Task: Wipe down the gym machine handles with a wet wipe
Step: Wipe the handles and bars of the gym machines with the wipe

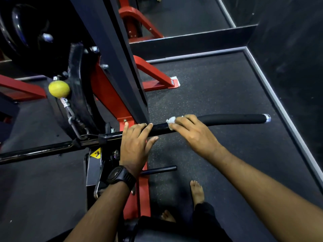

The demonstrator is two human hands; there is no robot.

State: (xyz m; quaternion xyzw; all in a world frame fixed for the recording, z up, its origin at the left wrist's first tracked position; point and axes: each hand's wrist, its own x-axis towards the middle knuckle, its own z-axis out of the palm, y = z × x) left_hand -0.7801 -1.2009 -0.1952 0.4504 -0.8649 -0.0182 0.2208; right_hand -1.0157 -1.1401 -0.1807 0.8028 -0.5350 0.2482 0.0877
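The wipe (172, 121) is held against the black handle (236, 118) by the curled right hand (190, 131). The left hand (135, 142) is laid, fingers straight, on the bar just beside it. A yellow ball (59, 89) is seen to the left.

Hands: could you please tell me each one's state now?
Left hand: open, resting on the handle.
Right hand: holding the wet wipe on it.
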